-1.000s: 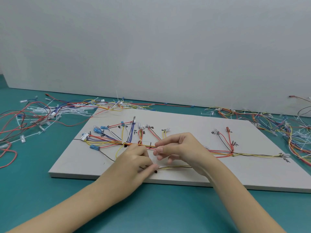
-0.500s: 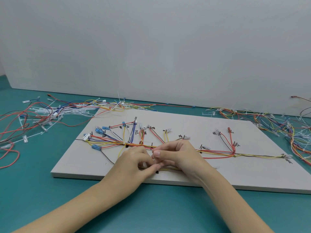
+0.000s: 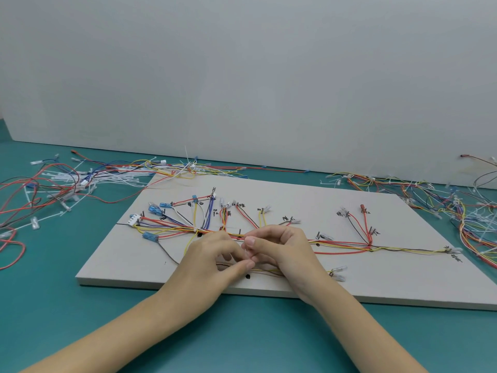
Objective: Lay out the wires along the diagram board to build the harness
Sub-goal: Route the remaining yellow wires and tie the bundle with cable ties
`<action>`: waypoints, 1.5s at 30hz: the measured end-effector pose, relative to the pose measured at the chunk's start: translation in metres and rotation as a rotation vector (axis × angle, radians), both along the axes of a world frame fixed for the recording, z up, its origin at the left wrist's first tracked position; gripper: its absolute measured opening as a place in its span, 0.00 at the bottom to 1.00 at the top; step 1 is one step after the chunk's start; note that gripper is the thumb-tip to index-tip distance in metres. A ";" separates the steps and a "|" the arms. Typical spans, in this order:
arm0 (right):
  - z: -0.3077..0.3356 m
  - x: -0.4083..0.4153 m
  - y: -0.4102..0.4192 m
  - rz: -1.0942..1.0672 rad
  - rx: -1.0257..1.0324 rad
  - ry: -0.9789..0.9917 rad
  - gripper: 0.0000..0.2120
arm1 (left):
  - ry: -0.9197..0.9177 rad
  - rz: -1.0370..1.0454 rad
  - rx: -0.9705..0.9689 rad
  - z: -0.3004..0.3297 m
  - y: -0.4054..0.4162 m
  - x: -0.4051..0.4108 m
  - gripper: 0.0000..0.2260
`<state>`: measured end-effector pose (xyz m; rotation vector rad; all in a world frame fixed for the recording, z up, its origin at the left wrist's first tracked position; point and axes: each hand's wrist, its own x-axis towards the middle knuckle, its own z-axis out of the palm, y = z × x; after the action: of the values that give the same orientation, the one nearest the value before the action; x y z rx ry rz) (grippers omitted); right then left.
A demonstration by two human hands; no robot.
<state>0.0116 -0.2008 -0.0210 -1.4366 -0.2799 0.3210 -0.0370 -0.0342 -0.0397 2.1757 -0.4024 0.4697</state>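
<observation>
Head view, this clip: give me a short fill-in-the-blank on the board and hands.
1. The board lies on a ____ table.
2. The white connector sits near the board's ____ edge.
3. The left hand and right hand meet over the board's ____ edge.
4. Loose wires lie on the table on ____ sides of the board.

Missing: teal; left; near; both

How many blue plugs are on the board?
4 blue plugs: top one, one left of it, one lower left, one nearest the front edge. The hands may hide others.
</observation>
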 end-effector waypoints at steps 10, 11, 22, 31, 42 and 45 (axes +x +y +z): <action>-0.005 -0.003 0.002 -0.076 -0.050 -0.074 0.02 | -0.049 -0.113 0.024 0.001 -0.012 -0.002 0.04; -0.004 -0.003 0.001 -0.074 -0.050 -0.073 0.02 | -0.001 -0.120 -0.025 0.001 -0.012 -0.001 0.05; -0.003 0.002 -0.006 0.031 0.073 0.014 0.05 | 0.248 -0.141 -0.241 0.004 -0.007 0.006 0.09; -0.002 0.003 -0.008 0.084 0.040 0.001 0.03 | 0.270 -0.116 -0.242 0.000 -0.006 0.008 0.09; -0.003 0.003 -0.009 0.101 0.041 0.002 0.08 | 0.315 -0.154 -0.286 0.001 -0.006 0.008 0.11; -0.002 0.002 -0.009 0.107 0.019 -0.016 0.07 | 0.315 -0.146 -0.276 0.001 -0.005 0.009 0.10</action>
<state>0.0134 -0.2093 -0.0232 -1.4091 -0.3723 0.3930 -0.0281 -0.0395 -0.0385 1.8951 -0.2994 0.0902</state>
